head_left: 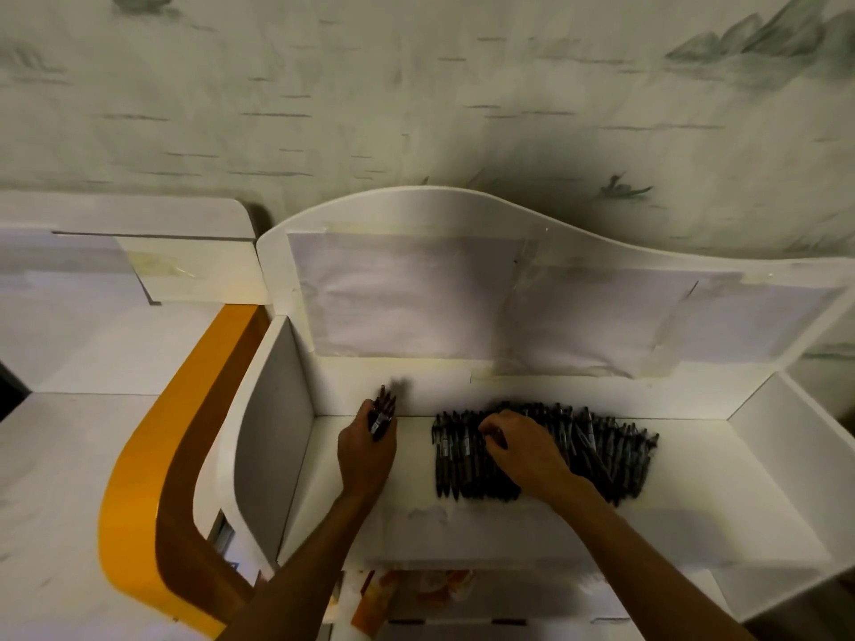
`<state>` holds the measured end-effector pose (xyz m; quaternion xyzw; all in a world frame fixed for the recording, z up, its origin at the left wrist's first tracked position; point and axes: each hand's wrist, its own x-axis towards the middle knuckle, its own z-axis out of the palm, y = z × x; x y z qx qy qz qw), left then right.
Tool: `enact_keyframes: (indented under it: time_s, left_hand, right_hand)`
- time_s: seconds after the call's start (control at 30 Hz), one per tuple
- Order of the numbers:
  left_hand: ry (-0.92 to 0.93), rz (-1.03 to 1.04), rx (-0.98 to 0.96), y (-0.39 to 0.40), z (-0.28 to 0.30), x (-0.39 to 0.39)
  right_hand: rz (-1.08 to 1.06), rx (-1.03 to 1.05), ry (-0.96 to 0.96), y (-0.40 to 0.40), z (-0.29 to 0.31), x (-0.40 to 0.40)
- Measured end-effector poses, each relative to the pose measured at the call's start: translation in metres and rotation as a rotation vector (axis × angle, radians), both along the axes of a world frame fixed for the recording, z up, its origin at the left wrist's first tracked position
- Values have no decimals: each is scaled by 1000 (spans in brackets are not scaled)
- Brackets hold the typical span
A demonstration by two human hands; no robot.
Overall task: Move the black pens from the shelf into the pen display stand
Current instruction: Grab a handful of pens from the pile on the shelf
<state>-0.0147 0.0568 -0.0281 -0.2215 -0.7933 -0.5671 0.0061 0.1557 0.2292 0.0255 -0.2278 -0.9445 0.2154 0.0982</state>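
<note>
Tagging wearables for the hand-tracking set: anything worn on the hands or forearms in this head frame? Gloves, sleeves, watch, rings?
Nothing worn that shows. The left hand and right hand are bare, with no gloves. Both forearms are bare up to the bottom edge of the frame: no sleeves or cuffs, no watch or band at either wrist. No rings visible, though the light is dim and the fingers partly hidden.
</note>
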Motion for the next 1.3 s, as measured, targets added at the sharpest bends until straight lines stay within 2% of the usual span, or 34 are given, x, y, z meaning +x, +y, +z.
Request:
enact_keyframes:
  time_s: [0.1, 0.27, 0.4, 0.57, 0.7, 0.83, 0.93, 1.1, 1.3]
  left_hand:
    - [21, 23, 198, 4, 7, 8]
    - [-24, -4, 157, -2, -9, 17]
    - [-191, 81, 223, 11, 9, 11]
    - [-235, 146, 117, 3, -1, 17]
    - [-177, 81, -16, -3, -10, 21]
    - [-278, 136, -8, -3, -3, 22]
    - [-353, 137, 22, 0, 19, 24]
    - [-432, -24, 51, 0, 80, 31]
    - [-341, -228, 138, -42, 175, 40]
  right_hand:
    - [3, 9, 30, -2, 2, -4]
    - [31, 11, 68, -8, 8, -6]
    - [33, -3, 80, -7, 13, -2]
    - [23, -7, 75, -4, 15, 7]
    - [33, -9, 48, -4, 16, 14]
    - [41, -27, 75, -6, 21, 20]
    - [60, -49, 112, -8, 31, 20]
    - [114, -75, 161, -11, 60, -5]
    - [180, -29, 279, -38, 117, -60]
